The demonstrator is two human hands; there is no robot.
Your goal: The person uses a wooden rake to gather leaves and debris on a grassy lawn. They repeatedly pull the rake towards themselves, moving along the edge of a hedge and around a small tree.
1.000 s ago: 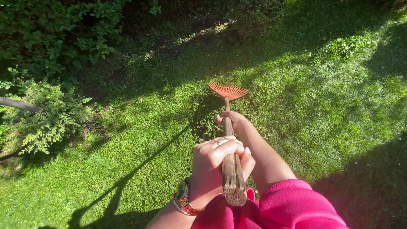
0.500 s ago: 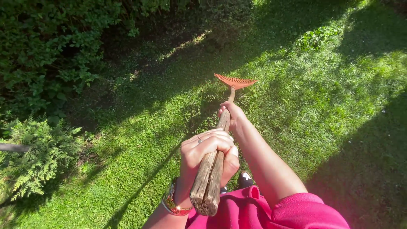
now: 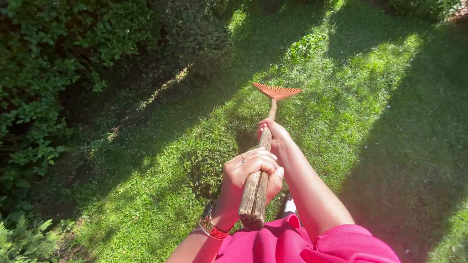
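Note:
I hold a rake with a long weathered wooden handle (image 3: 254,195) and an orange fan-shaped head (image 3: 277,91). My left hand (image 3: 248,173), with a ring and a wristwatch, grips the handle near its split top end. My right hand (image 3: 274,132) grips the same handle farther down, arm stretched forward. The rake head is out ahead over the sunlit grass (image 3: 341,97); whether it touches the lawn I cannot tell. I wear a pink top (image 3: 302,243).
A dense green hedge (image 3: 44,73) runs along the left with dark shade at its foot. A small conifer shrub (image 3: 24,241) is at the lower left. Broad shadows cross the lawn on the right (image 3: 419,156). My shoe (image 3: 289,206) shows below the handle.
The rake head has swung to the right and farther out over the grass. My view has shifted, so the small shrub slid toward the lower left corner.

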